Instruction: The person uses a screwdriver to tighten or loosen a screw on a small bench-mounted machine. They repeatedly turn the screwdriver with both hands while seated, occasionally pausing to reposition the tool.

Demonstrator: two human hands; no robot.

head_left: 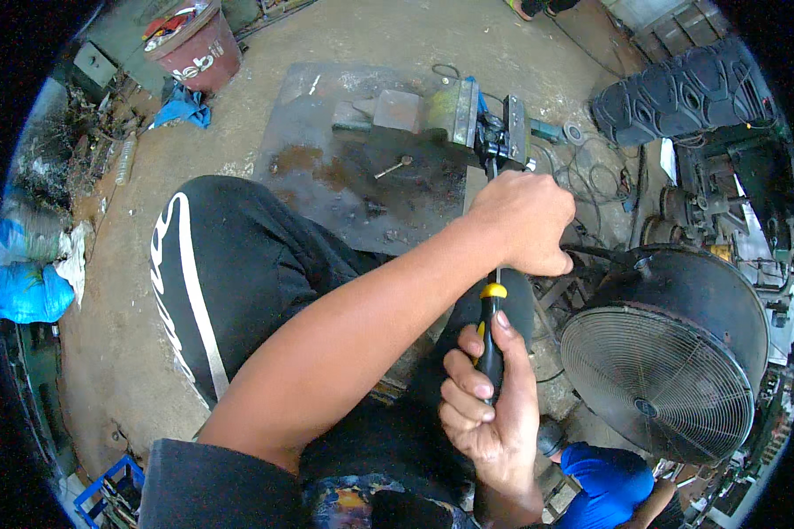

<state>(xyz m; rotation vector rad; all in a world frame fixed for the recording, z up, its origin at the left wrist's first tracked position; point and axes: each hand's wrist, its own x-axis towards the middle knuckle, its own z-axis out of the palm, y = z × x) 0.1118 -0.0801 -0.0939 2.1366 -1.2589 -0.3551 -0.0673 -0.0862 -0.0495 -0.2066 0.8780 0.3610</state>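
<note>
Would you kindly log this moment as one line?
right hand: grips screwdriver handle | left hand: wraps shaft | tip: at clamped part in vise

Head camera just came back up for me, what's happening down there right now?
A person is crouched over a bench vise standing on a steel plate on the concrete floor. A small dark part is clamped in the vise. The right hand grips the black-and-yellow handle of a screwdriver, whose shaft runs up toward the clamped part. The left hand reaches across and closes around the shaft nearer the vise. A round fan sits on the right.
</note>
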